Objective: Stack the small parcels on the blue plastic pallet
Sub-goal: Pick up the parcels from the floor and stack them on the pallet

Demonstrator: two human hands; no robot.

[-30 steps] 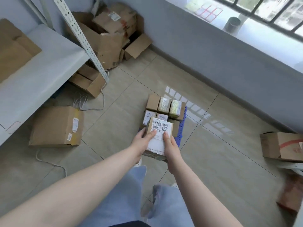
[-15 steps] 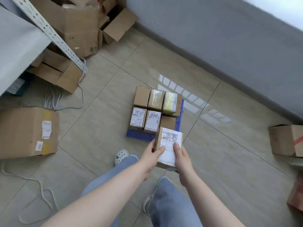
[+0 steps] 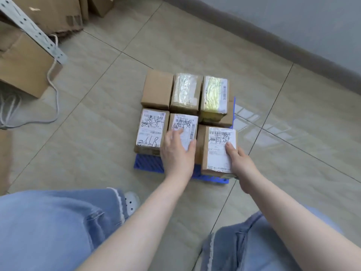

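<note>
Six small parcels on the blue pallet point(image 3: 148, 164), 2 rows of 3, sides touching. Pallet sits on the tiled floor point(image 3: 293, 153).

Right hand point(image 3: 241, 163) holds the near-right parcel point(image 3: 217, 151): thumb on the label, fingers wrapped over its right edge. The parcel's near end is about level with the pallet's front edge, right side at the pallet's right rim.

Left hand point(image 3: 178, 153) lies flat on the near-middle parcel point(image 3: 184, 125), fingers straight and together, nothing gripped.

Near-left parcel point(image 3: 151, 131) is set back, leaving a bare blue strip in front of it. Back row: plain box point(image 3: 157, 89), two taped ones point(image 3: 185, 92) point(image 3: 214, 95).

Open floor right and far side of the pallet up to the wall point(image 3: 293, 26). Left: cartons point(image 3: 25, 63), shelf upright point(image 3: 33, 30), loose white cord point(image 3: 52, 89), all well apart from the pallet.
</note>
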